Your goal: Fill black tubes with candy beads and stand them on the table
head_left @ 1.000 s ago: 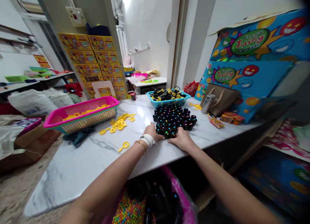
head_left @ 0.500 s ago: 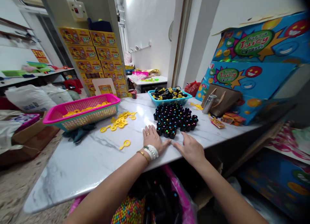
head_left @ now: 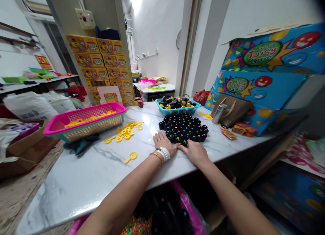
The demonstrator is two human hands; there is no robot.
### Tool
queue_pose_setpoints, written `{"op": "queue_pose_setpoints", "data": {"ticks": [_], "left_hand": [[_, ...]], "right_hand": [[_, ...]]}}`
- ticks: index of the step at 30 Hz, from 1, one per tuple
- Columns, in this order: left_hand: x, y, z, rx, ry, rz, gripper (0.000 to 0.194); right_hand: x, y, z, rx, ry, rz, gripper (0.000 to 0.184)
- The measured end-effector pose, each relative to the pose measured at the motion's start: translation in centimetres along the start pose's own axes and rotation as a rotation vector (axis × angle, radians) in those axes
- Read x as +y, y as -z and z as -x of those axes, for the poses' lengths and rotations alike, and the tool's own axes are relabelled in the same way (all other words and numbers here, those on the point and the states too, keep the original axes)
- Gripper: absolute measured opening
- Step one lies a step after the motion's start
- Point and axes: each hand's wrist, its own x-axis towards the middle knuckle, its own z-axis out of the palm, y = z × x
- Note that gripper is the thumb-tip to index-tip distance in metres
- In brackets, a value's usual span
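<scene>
A tight cluster of small black tubes (head_left: pixel 183 127) with coloured tops stands upright on the white marble table (head_left: pixel 83 174). My left hand (head_left: pixel 163 142) lies flat with fingers spread, touching the cluster's near left edge; it wears a ring, a white bead bracelet and a gold bangle. Against the near edge, my right hand (head_left: pixel 195 150) also lies flat with fingers stretched toward the tubes. Neither hand holds anything.
A pink and teal basket (head_left: pixel 85 121) of yellow rings sits left, loose yellow rings (head_left: pixel 125 131) beside it. A blue basket (head_left: pixel 177 106) of black and yellow tubes stands behind the cluster. Blue gum boxes (head_left: pixel 266 69), a brown bag (head_left: pixel 232 108) and a metal can (head_left: pixel 218 113) stand right. A pink bin (head_left: pixel 165 214) sits below the table.
Both hands pulled back from the cluster and opened flat half a second ago; now they have slid forward again to touch its near edge. The camera shifted slightly.
</scene>
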Motion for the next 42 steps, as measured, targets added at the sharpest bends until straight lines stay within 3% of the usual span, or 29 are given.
{"op": "queue_pose_setpoints", "data": {"ticks": [8, 13, 16, 18, 20, 22, 25, 27, 30, 32, 36, 42], "left_hand": [[-0.5, 0.8, 0.8, 0.010, -0.082, -0.005, 0.106], [-0.3, 2.7, 3.0, -0.059, -0.140, -0.003, 0.102], [-1.2, 4.0, 6.8, -0.137, -0.204, 0.026, 0.099], [-2.7, 4.8, 10.7, -0.184, -0.266, 0.061, 0.089], [-4.9, 5.7, 15.3, -0.128, -0.430, 0.149, 0.061], [-7.3, 6.3, 20.4, -0.012, -0.474, 0.222, 0.044], [-10.9, 6.4, 27.2, 0.183, -0.300, 0.160, 0.041], [-12.5, 5.9, 30.9, 0.259, -0.096, 0.069, 0.054], [-13.5, 4.4, 34.7, 0.273, 0.154, 0.055, 0.080], [-13.5, 3.2, 36.2, 0.327, 0.299, 0.126, 0.087], [-13.5, 1.8, 37.2, 0.487, 0.577, 0.277, 0.077], [-13.6, 1.7, 37.4, 0.329, 0.681, 1.007, 0.042]], "right_hand": [[1.4, -0.3, -0.7, 0.068, -0.022, -0.049, 0.050], [2.7, -0.9, 2.4, 0.304, 0.148, -0.270, 0.054], [3.3, -1.3, 6.9, 0.406, 0.342, -0.385, 0.039], [3.6, -1.6, 10.1, 0.342, 0.541, -0.438, 0.024], [3.5, -2.1, 12.7, 0.220, 0.723, -0.480, 0.014], [3.2, -2.8, 14.3, 0.118, 0.824, -0.512, 0.012], [1.6, -4.1, 14.9, 0.050, 0.849, -0.486, 0.015], [-0.4, -4.8, 14.7, 0.023, 0.896, -0.388, 0.019], [-4.3, -5.6, 15.0, -0.052, 1.011, -0.119, 0.027], [-6.7, -6.2, 15.9, -0.094, 1.062, 0.053, 0.027], [-9.0, -7.6, 17.7, -0.123, 1.158, 0.159, 0.026], [-8.2, -8.8, 16.9, -0.182, 1.158, 0.122, 0.029]]}}
